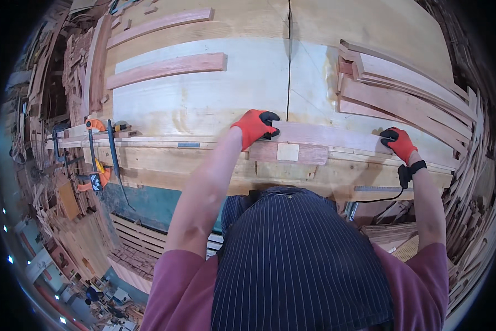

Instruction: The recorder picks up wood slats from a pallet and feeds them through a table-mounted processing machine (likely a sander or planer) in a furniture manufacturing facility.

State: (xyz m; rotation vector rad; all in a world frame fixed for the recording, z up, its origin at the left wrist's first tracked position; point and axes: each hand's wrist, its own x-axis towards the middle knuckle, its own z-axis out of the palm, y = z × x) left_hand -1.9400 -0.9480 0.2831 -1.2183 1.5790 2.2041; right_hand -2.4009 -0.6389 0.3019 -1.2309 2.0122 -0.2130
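Observation:
A long pale-pink wooden board (330,134) lies along the near side of the workbench, running left to right. My left hand (256,128), in a red work glove with black fingertips, is closed on its left end. Farther right, my right hand (400,144) wears a matching glove and grips the same board, its fingers over the far edge. A black strap with a small box (405,175) and a cable is around my right wrist. Just in front of the board sits a reddish wood strip (311,155) bearing a pale square block (287,151).
Two reddish planks, one nearer (168,70) and one farther (159,26), lie on the left of the bench. Stacked boards (405,99) fill its right side. Orange-and-black clamps (98,154) grip the left front edge. A metal ruler (377,188) lies near the front edge.

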